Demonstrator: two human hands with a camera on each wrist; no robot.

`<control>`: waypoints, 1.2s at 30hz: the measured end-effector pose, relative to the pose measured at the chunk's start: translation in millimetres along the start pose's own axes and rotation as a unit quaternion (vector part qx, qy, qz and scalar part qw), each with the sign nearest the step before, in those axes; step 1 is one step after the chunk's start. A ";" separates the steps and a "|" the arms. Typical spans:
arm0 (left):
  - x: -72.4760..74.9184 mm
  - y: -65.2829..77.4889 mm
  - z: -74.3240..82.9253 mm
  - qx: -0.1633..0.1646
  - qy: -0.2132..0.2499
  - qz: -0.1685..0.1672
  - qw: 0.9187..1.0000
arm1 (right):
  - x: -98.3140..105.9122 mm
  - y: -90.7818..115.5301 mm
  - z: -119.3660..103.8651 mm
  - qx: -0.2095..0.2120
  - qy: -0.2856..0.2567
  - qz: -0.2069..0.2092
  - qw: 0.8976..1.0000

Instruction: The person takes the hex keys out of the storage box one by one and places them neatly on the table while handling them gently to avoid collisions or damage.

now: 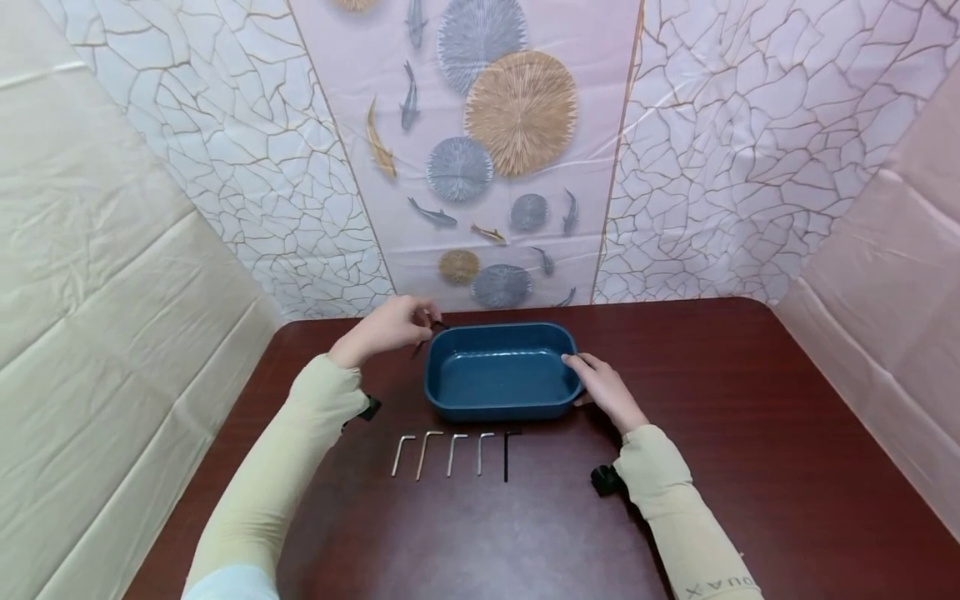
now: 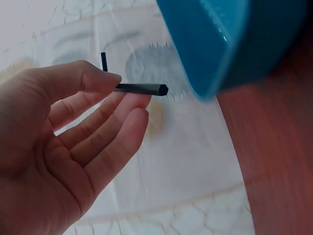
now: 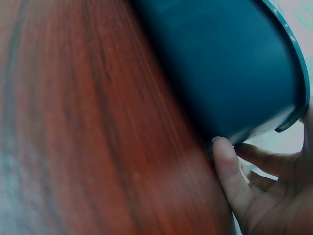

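Observation:
My left hand (image 1: 388,325) pinches a black hex key (image 2: 142,89) between thumb and fingertips, beside the back left corner of a blue rectangular dish (image 1: 502,412). In the left wrist view the key's long arm points toward the dish and its short arm sticks up behind the thumb. At the dish's right end, my right hand (image 1: 606,390) grips the wall, with a fingertip over the rim and other fingers low on the outside. Nothing shows inside the dish in the head view.
In front of the dish, several L-shaped hex keys lie in a row: silvery and brassy ones (image 1: 451,457) and a black one (image 1: 506,458) at the right end. They rest on a dark red-brown wooden table (image 1: 720,367). Patterned cloth (image 1: 480,208) hangs behind the table.

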State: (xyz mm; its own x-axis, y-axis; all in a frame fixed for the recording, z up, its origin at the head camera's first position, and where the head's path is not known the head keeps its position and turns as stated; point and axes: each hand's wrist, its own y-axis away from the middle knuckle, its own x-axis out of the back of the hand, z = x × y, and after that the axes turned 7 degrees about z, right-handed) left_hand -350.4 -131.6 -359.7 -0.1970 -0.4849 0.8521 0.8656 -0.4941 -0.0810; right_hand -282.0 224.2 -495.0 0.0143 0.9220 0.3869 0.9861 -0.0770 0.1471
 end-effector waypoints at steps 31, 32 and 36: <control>-11.8 107.6 -64.9 0.150 0.047 0.074 0.985 | 0.5 0.1 0.5 -0.001 -0.004 0.007 1.000; -14.3 109.4 -66.1 0.153 0.051 0.070 0.984 | 0.0 0.0 0.3 0.000 -0.004 0.007 1.000; -23.3 116.1 -70.7 0.166 0.070 0.061 0.982 | -0.9 0.4 0.2 0.002 -0.006 0.003 1.000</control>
State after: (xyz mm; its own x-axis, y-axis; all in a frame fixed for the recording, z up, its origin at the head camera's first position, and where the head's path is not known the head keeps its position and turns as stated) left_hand -277.9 -228.7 -425.6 -0.1234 -0.6315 0.7655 0.9846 -0.1742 0.0150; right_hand -281.6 223.5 -495.4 0.0225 0.9260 0.3768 0.9865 -0.0817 0.1418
